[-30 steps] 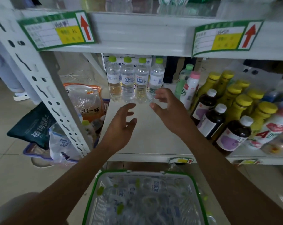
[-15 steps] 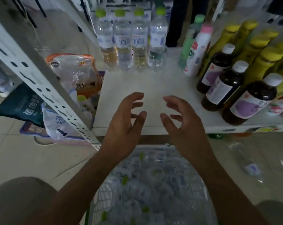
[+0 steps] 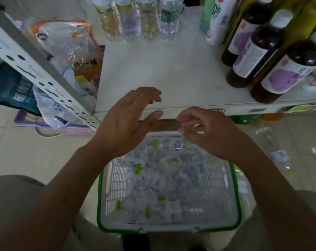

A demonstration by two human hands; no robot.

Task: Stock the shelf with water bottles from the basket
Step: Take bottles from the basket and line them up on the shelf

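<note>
A white basket with a green rim (image 3: 115, 180) stands on the floor between my knees, full of clear water bottles (image 3: 164, 185) with lime caps lying on their sides. Above it is the white shelf (image 3: 162, 69). A row of several upright water bottles (image 3: 139, 19) stands at its back. My left hand (image 3: 128, 122) hovers over the basket's far edge with fingers spread and nothing in it. My right hand (image 3: 204, 131) is beside it, fingers loosely curled and apart, also holding nothing.
Dark bottles with purple labels (image 3: 258, 51) crowd the shelf's right side, a white and pink bottle (image 3: 218, 19) behind them. A slanted perforated shelf post (image 3: 32, 69) stands at left, with plastic bags (image 3: 66, 46) behind it. A loose clear bottle (image 3: 278, 154) lies on the floor at right.
Both hands have drawn back from the row of bottles on the shelf and come down over the basket. The view has tipped downward.
</note>
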